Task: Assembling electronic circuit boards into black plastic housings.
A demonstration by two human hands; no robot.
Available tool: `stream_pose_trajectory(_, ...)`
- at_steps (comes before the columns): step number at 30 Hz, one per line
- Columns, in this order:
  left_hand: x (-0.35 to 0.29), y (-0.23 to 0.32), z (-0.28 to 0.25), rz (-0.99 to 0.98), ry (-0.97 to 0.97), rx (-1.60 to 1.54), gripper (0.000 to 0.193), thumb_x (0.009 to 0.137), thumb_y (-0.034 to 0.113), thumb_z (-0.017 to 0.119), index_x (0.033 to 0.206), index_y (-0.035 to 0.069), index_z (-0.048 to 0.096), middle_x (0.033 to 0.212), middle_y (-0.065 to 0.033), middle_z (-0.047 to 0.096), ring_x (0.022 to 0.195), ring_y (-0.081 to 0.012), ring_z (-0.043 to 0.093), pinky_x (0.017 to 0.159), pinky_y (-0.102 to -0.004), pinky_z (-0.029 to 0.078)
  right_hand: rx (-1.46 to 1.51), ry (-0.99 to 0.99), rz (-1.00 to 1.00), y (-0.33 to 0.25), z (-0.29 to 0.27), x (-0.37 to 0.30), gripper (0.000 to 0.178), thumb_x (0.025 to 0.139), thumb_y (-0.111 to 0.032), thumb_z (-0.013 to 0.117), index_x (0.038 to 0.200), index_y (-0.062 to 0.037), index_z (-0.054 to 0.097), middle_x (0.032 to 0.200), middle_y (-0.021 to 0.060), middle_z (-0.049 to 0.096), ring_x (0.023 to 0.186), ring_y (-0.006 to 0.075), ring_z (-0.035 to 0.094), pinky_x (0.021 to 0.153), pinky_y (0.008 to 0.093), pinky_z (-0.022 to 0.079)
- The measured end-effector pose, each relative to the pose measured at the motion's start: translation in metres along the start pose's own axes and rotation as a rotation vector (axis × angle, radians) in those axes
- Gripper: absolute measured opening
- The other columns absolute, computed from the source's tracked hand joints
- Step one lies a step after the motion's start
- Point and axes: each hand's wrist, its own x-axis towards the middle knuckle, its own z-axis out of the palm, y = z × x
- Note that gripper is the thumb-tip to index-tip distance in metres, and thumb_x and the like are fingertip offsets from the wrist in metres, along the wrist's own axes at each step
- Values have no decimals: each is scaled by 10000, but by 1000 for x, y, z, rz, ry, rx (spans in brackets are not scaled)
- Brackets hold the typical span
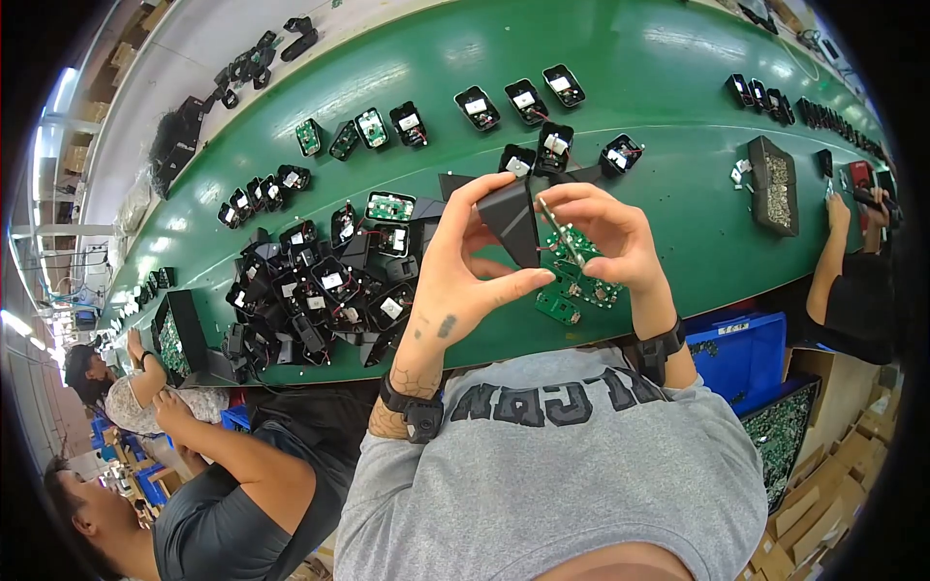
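Note:
Above the green table (678, 203), my left hand (455, 266) is closed round a black wedge-shaped plastic housing (510, 221), fingers behind it and thumb below. My right hand (620, 237) pinches a circuit board (562, 230), seen nearly edge-on, just right of the housing. A thin red wire shows between the two parts. Under my right hand lie several loose green circuit boards (557, 307). Just beyond my hands stand black housings (555, 145) with white blocks and red wires inside.
Left of me is a large heap of black housings (320, 281). More housings (480, 107) stand in rows farther back. A dark box of small parts (775, 189) sits to the right, with a blue bin (741, 353) below the table edge. Co-workers sit at both sides.

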Motion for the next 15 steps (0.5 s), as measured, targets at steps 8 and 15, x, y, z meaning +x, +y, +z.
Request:
stream_pose_trajectory(8,6,-23,10,-120,-28,-352,698,865,76,667,1417,143,245,1235,-129,512,1106,-223,585,809,-366,591,-454,-40,-9,-22,21,-1,421,743,-5,680,1164,-3,660,1356,198,519,1245,302,510,1007,398,441)
stream_pose_trajectory(15,15,-49,26,-168,111,-524,483,961,87,530,1373,154,286,1169,-80,530,1045,-168,579,794,-352,585,-578,60,-27,-16,17,-5,333,847,-48,625,1173,19,650,1289,149,555,1179,260,526,958,364,445)
